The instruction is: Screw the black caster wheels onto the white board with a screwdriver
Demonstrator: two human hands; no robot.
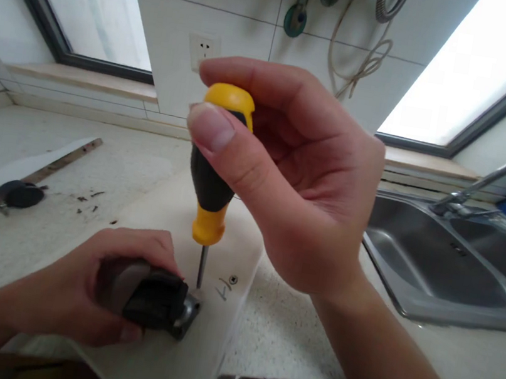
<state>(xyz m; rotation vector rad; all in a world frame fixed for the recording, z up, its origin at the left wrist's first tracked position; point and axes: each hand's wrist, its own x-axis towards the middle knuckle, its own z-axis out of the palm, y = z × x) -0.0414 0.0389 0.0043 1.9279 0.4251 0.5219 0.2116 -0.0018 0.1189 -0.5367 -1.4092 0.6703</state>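
Observation:
My right hand (pixel 312 173) is closed around the yellow-and-black handle of a screwdriver (pixel 211 189), thumb in front and fingers over the top. The shaft points straight down, its tip at the corner of a small dark mounting plate. That plate belongs to a caster wheel (pixel 155 298), which my left hand (pixel 90 292) grips from the left side. Under the caster lies a white board (pixel 189 363), with a screw (pixel 233 280) and a pencil-like mark to the right. Whether a screw sits under the screwdriver tip, I cannot make out.
On the left of the speckled countertop (pixel 288 334) lie a strip with dark spots (pixel 61 164), a black round piece (pixel 21 194) and dark crumbs (pixel 90 200). A steel double sink (pixel 433 254) with a faucet (pixel 455 204) is at right. Behind is a tiled wall with a socket (pixel 203 49).

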